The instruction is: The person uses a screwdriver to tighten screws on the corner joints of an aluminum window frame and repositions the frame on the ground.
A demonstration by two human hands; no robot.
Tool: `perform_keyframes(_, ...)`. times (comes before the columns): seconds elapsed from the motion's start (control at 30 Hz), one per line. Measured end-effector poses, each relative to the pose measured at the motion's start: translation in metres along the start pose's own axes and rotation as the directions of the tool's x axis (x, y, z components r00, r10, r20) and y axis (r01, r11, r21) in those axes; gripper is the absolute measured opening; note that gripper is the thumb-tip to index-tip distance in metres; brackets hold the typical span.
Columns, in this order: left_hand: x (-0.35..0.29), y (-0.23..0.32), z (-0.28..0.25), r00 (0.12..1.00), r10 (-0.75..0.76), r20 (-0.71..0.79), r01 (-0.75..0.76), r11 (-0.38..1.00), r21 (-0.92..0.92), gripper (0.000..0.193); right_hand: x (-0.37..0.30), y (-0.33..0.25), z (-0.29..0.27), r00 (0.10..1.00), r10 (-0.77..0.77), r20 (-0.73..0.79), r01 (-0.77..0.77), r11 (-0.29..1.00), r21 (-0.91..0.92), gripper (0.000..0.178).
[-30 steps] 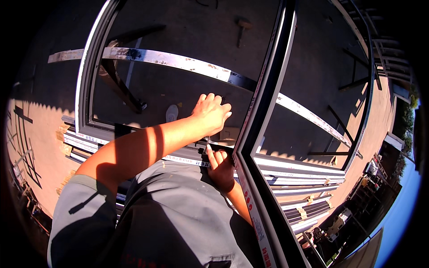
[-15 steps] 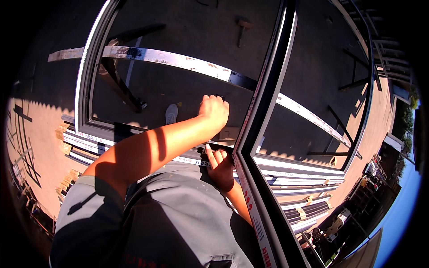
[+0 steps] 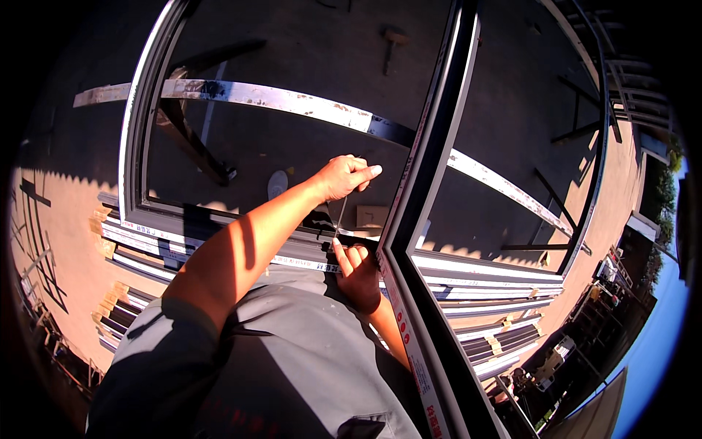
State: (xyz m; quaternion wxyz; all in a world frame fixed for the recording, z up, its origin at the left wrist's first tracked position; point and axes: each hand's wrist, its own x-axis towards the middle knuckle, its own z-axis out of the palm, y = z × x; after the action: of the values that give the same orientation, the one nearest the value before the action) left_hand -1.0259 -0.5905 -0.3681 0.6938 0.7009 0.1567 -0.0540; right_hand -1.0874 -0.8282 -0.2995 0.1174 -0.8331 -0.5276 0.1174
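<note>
A dark window frame (image 3: pixel 409 212) with a divider bar lies in front of me. Above its near rail, my left hand (image 3: pixel 344 177) is closed with the thumb stretched to the right. From that fist a thin metal rod (image 3: pixel 341 212), hex-key-like, slants down to the rail. My right hand (image 3: pixel 357 271) lies on the near rail beside the divider's foot. Its index finger points up at the rod's lower end, while the other fingers curl over the rail. The rod's upper end is hidden in my left hand.
A worn metal beam (image 3: pixel 292 101) on dark trestle legs (image 3: pixel 194 143) crosses under the frame. Stacked profiles (image 3: pixel 490 289) lie beneath the near side. A hammer (image 3: pixel 393 47) rests on the floor beyond, and a small cardboard-coloured piece (image 3: pixel 371 216) sits below the rail.
My left hand has turned and shifted slightly left and down; its thumb now shows, and the thin rod beneath it has come into view. My right hand stays in place.
</note>
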Motion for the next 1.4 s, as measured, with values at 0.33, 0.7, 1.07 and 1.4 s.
perform_keyframes(0.33, -0.008, 0.009, 0.024, 0.820, -0.319, -0.475, 0.404, 0.911, 0.086, 0.039, 0.001, 0.003, 0.002, 0.998, -0.033, -0.051, 0.039, 0.993, 0.108, 0.070)
perform_keyframes(0.7, 0.008, 0.039, 0.027, 0.531, -0.845, -0.064, 0.598, 0.427, -0.679, 0.025, 0.000, 0.002, 0.005, 0.998, -0.030, -0.059, 0.034, 0.997, 0.075, 0.074)
perform_keyframes(1.07, 0.013, 0.013, -0.002, 0.654, -0.409, 0.637, 0.755, 0.300, -0.583, 0.022, -0.001, 0.002, 0.000, 1.000, -0.027, -0.006, 0.027, 0.997, 0.076, 0.076)
perform_keyframes(1.4, 0.010, 0.014, 0.001, 0.667, -0.523, 0.531, 0.720, 0.266, -0.641, 0.024, -0.012, 0.002, -0.018, 1.000, -0.005, -0.025, 0.014, 0.936, 0.352, 0.058)
